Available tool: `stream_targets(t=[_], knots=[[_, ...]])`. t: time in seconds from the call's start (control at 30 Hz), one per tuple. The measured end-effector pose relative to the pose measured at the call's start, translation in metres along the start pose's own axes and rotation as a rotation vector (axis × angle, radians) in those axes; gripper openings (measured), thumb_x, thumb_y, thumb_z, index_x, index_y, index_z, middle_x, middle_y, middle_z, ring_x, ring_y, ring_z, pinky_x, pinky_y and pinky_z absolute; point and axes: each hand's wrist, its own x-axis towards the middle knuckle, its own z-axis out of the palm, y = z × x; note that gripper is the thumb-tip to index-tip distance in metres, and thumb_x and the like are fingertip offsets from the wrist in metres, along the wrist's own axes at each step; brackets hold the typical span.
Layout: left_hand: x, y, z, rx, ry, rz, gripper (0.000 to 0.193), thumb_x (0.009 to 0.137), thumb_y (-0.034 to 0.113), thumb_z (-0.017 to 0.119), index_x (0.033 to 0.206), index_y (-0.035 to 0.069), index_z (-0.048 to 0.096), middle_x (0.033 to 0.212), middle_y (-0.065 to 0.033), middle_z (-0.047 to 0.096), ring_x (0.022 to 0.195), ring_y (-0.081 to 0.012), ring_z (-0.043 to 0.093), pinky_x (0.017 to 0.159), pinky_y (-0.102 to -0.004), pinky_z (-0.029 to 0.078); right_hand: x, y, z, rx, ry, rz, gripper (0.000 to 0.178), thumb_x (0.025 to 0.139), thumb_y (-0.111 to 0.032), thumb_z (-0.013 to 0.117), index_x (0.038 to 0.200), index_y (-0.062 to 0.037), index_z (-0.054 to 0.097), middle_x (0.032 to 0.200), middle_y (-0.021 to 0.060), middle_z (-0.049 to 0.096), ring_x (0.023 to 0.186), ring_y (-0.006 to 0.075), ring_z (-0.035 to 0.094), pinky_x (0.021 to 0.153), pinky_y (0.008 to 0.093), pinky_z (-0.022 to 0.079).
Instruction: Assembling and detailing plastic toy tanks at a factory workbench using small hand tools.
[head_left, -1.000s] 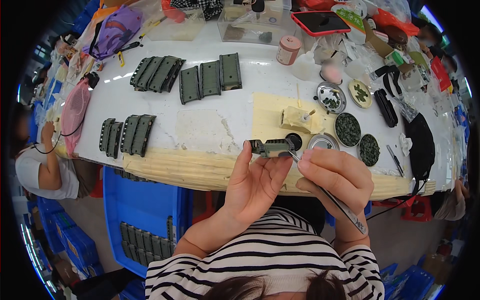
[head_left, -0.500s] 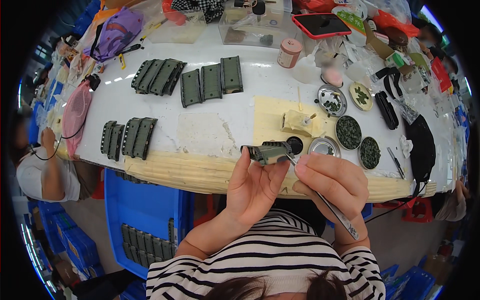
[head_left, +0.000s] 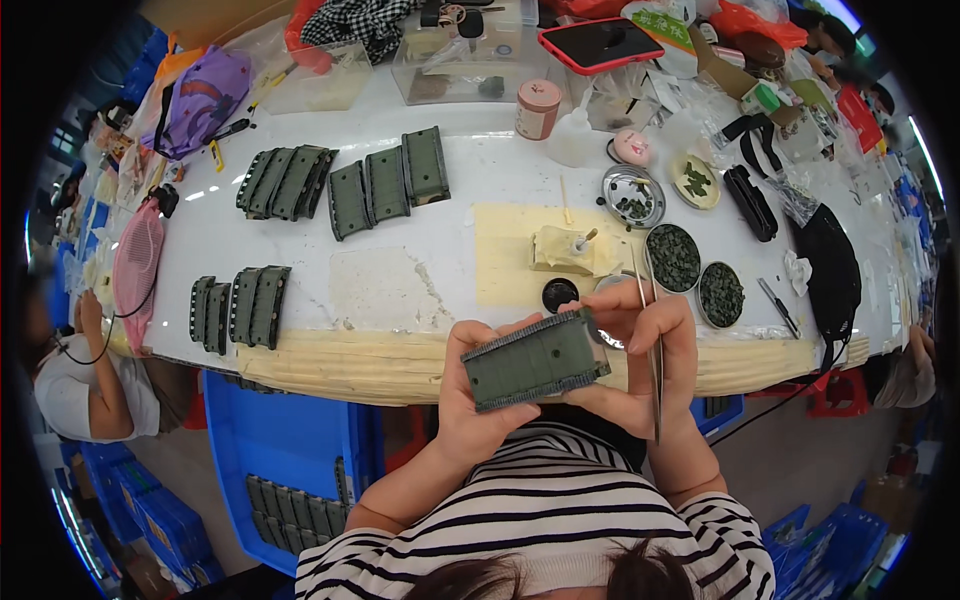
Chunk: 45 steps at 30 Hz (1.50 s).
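Note:
My left hand (head_left: 462, 405) is closed around the left end of a dark green, slightly curved panel piece (head_left: 535, 362) with ridged grey long edges. Its broad face is turned up, and two small dark round spots show on it. At the piece's right end, my right hand (head_left: 660, 345) touches it with the fingertips. Metal tweezers (head_left: 656, 385) are held in that same hand, standing nearly upright and away from the piece. Just beyond the hands lie a black round cap (head_left: 560, 294) and a cream-coloured block (head_left: 570, 251) with a short stick in it.
Similar green pieces (head_left: 388, 183) stand in groups on the left of the table. Round tins (head_left: 672, 258) of small dark green bits are at the right, near a slim knife (head_left: 779, 306). A blue crate (head_left: 225, 440) with more pieces sits below left. A phone (head_left: 600, 44) lies at the back.
The piece has turned from edge-on to broad face up and come nearer. The tweezers have swung away from its end to nearly upright, and my right fingers now touch the piece.

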Motion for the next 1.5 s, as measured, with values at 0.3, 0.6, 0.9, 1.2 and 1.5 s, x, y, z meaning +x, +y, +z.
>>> stream_targets(t=[0.3,0.6,0.9,1.2,1.5], knots=[[0.001,0.024,-0.008,0.033,-0.284,-0.511,0.051,0.088,0.002,0.062,0.133,-0.002,0.038,0.123,-0.0144,0.058,0.111,-0.0191,0.059,0.095,-0.0317,0.047,-0.005,-0.012,-0.033,0.063,-0.31,0.153,0.048,0.063,-0.006,0.087,0.086,-0.0085,0.045,0.112,0.0159,0.055,0.099,0.0216,0.059,0.086,0.0303,0.048],[0.005,0.008,0.012,0.284,-0.03,-0.295,0.038,0.092,0.003,0.054,0.125,0.002,0.036,0.131,-0.021,0.05,0.113,-0.0306,0.058,0.097,-0.0436,0.049,0.01,-0.005,-0.103,-1.207,0.191,-0.007,0.014,0.087,-0.004,0.054,0.099,0.0003,0.06,0.105,0.0157,0.059,0.1,0.0329,0.059,0.097,0.0396,0.043],[0.005,0.002,0.017,0.34,-0.035,-0.201,0.036,0.093,-0.003,0.049,0.125,0.003,0.033,0.125,-0.0262,0.055,0.117,-0.0304,0.057,0.102,-0.0416,0.045,0.014,0.021,-0.103,-1.198,0.132,0.282,0.014,0.078,-0.006,0.07,0.088,0.0018,0.063,0.082,0.0111,0.059,0.07,0.0253,0.059,0.064,0.0345,0.047],[0.003,0.001,0.014,0.315,-0.052,-0.163,0.036,0.093,-0.003,0.048,0.124,0.004,0.032,0.124,-0.0256,0.055,0.117,-0.0297,0.056,0.102,-0.0414,0.045,0.016,0.022,-0.103,-1.16,0.098,0.268,0.009,0.078,-0.003,0.066,0.085,-0.001,0.06,0.083,0.0106,0.059,0.07,0.0304,0.061,0.063,0.0396,0.047],[0.001,0.001,0.011,0.304,-0.059,-0.124,0.036,0.093,-0.004,0.047,0.125,0.005,0.032,0.125,-0.025,0.055,0.12,-0.0307,0.055,0.103,-0.044,0.044,0.017,0.017,-0.101,-1.096,0.165,0.229,0.008,0.082,0.004,0.059,0.082,0.0005,0.052,0.077,0.0132,0.058,0.066,0.031,0.057,0.062,0.0348,0.046]])
